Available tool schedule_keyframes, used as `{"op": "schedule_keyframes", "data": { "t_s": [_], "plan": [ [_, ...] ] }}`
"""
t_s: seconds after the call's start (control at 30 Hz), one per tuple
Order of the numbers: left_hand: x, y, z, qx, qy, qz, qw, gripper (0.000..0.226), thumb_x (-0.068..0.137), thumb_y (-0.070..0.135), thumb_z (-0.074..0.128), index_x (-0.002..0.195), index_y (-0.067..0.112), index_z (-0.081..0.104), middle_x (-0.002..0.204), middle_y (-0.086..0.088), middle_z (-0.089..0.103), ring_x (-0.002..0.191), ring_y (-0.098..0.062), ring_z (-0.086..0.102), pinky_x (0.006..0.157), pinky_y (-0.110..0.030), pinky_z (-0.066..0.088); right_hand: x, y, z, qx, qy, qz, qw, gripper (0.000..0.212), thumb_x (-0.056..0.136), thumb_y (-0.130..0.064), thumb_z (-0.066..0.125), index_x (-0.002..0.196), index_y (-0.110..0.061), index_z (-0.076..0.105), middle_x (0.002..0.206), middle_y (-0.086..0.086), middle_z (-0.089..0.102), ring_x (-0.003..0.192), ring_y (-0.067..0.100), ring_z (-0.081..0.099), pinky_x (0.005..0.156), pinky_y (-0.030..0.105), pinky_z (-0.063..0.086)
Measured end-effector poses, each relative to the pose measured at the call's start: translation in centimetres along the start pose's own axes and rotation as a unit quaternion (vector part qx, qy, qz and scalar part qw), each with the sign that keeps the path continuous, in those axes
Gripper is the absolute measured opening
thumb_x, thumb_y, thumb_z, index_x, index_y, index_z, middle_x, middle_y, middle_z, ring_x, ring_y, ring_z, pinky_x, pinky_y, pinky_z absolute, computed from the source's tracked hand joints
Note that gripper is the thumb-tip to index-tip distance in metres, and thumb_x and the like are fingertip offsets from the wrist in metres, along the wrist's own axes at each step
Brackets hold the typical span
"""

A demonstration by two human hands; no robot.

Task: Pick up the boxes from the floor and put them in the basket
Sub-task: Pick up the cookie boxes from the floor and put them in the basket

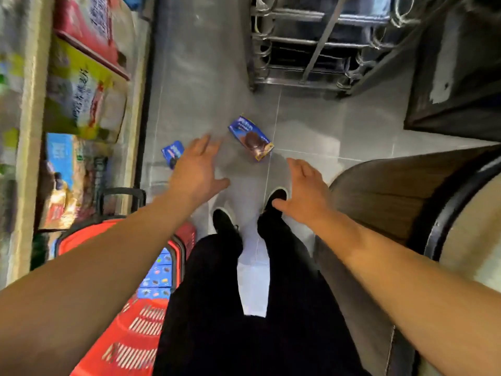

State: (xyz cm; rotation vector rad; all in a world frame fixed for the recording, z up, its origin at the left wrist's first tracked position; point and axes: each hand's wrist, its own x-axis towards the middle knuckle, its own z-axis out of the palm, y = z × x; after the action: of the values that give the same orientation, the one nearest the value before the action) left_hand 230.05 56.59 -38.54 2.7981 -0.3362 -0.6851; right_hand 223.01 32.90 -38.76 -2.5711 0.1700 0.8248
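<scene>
View from the head, looking down a shop aisle. Two blue boxes remain on the grey tiled floor (311,123). The larger box (250,138) lies flat ahead of the person's shoes (275,199), its long axis running diagonally from far-left to near-right. The smaller box (172,153) lies to the left, near the foot of the shelving (81,104), and is partly hidden behind the left hand.

The left hand (196,169) is stretched forward between the two boxes, its fingers (202,143) straight and spread, holding nothing and not visibly touching either box; its fingertips overlap the smaller box's edge in this view, so it is judged the nearer hand to that box. The right hand (303,192) hovers just near-right of the larger box's closer end, likewise released, fingers (295,166) extended and empty. Height above the floor cannot be told.

The red basket (130,316) stands at the person's left, beside the left leg, already holding blue boxes (158,278). Judged stage: the reach for the next pickup, with two boxes left; the larger box calls for a grip across its short sides, then a carry back and left to the basket.
</scene>
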Motion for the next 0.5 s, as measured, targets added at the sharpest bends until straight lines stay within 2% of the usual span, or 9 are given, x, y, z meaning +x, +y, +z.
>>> {"op": "schedule_keyframes", "data": {
  "t_s": [0.07, 0.17, 0.37, 0.43, 0.5],
  "plan": [
    [3.3, -0.9, 2.2, 0.007, -0.004, -0.007, 1.000, 0.101, 0.065, 0.035, 0.083, 0.148, 0.013, 0.031, 0.155, -0.019, 0.026, 0.140, -0.038, 0.027, 0.117, -0.042, 0.022, 3.6, 1.2, 1.1, -0.008, -0.003, -0.006, 1.000, 0.099, 0.069, -0.041, 0.077, 0.149, -0.012, 0.028, 0.148, 0.009, 0.035, 0.136, 0.031, 0.033, 0.112, 0.036, 0.030],
    [7.8, -2.5, 6.6, 0.011, -0.024, 0.001, 1.000, 0.101, 0.066, 0.034, 0.082, 0.149, 0.010, 0.029, 0.155, -0.019, 0.024, 0.141, -0.036, 0.023, 0.117, -0.037, 0.015, 9.0, 2.9, 3.6, -0.023, -0.020, -0.010, 0.999, 0.098, 0.073, -0.042, 0.075, 0.151, -0.011, 0.026, 0.150, 0.009, 0.034, 0.138, 0.031, 0.031, 0.115, 0.035, 0.025],
    [16.9, -6.6, 19.3, 0.041, -0.093, 0.025, 0.995, 0.111, 0.064, 0.042, 0.078, 0.152, 0.015, 0.016, 0.158, -0.014, 0.019, 0.144, -0.035, 0.020, 0.116, -0.045, 0.023, 20.9, 6.4, 13.6, -0.002, -0.023, 0.040, 0.999, 0.103, 0.074, -0.052, 0.074, 0.153, -0.015, 0.019, 0.155, 0.008, 0.026, 0.142, 0.030, 0.024, 0.116, 0.037, 0.026],
    [19.5, -7.7, 22.9, 0.031, -0.105, 0.030, 0.994, 0.106, 0.065, 0.047, 0.071, 0.151, 0.017, 0.015, 0.156, -0.013, 0.022, 0.143, -0.035, 0.021, 0.115, -0.047, 0.024, 24.3, 7.3, 17.3, -0.007, -0.043, 0.054, 0.998, 0.106, 0.074, -0.054, 0.074, 0.154, -0.016, 0.016, 0.157, 0.007, 0.023, 0.144, 0.029, 0.021, 0.118, 0.038, 0.024],
    [22.4, -9.2, 26.7, 0.039, -0.109, 0.050, 0.992, 0.102, 0.064, 0.059, 0.055, 0.149, 0.019, 0.016, 0.154, -0.012, 0.025, 0.142, -0.033, 0.024, 0.115, -0.046, 0.025, 28.1, 8.5, 21.3, -0.010, -0.044, 0.071, 0.996, 0.110, 0.071, -0.059, 0.072, 0.155, -0.017, 0.014, 0.158, 0.006, 0.022, 0.145, 0.029, 0.020, 0.119, 0.042, 0.021]
  ]
}}
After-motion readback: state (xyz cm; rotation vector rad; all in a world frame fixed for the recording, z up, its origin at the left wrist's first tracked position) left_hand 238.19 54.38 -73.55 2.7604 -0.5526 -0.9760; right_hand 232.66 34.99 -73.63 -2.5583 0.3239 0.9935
